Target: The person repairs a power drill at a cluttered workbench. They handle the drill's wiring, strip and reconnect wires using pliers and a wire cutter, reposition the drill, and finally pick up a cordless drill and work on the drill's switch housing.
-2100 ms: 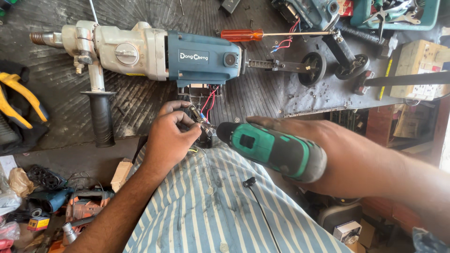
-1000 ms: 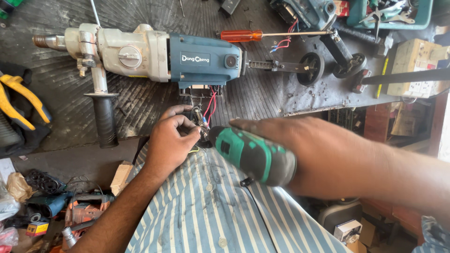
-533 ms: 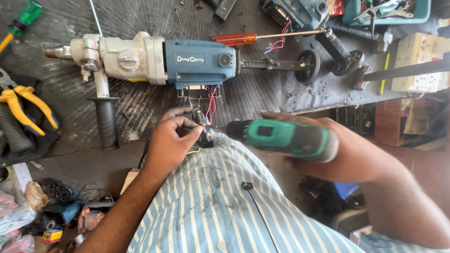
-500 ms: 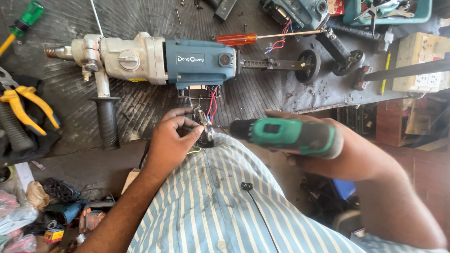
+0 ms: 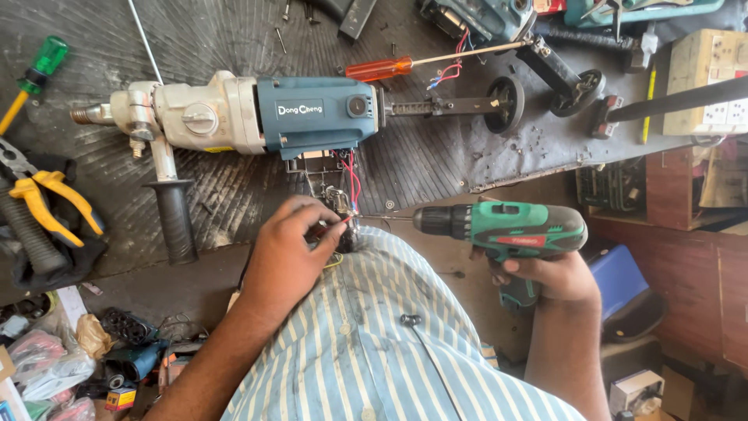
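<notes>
My right hand point(image 5: 541, 274) grips the handle of a green cordless drill point(image 5: 502, 229), held level with its thin bit pointing left. The bit's tip meets a small wired switch part point(image 5: 340, 204) that my left hand point(image 5: 288, 253) pinches at the bench edge. Red and black wires run from that part up into a large blue and cream power drill point(image 5: 241, 117) lying on its side on the dark rubber mat point(image 5: 413, 156). The big drill's black side handle point(image 5: 174, 218) points toward me.
An orange-handled screwdriver point(image 5: 382, 68) lies behind the big drill. Yellow-handled pliers point(image 5: 47, 195) and a green screwdriver point(image 5: 35, 78) lie at the left. A motor rotor shaft point(image 5: 460, 104), loose screws and a beige socket box point(image 5: 705, 82) are at the right. Clutter covers the floor at the lower left.
My right hand has drawn the green drill to the right and levelled it, so its bit now shows full length. My left hand stays on the wired part.
</notes>
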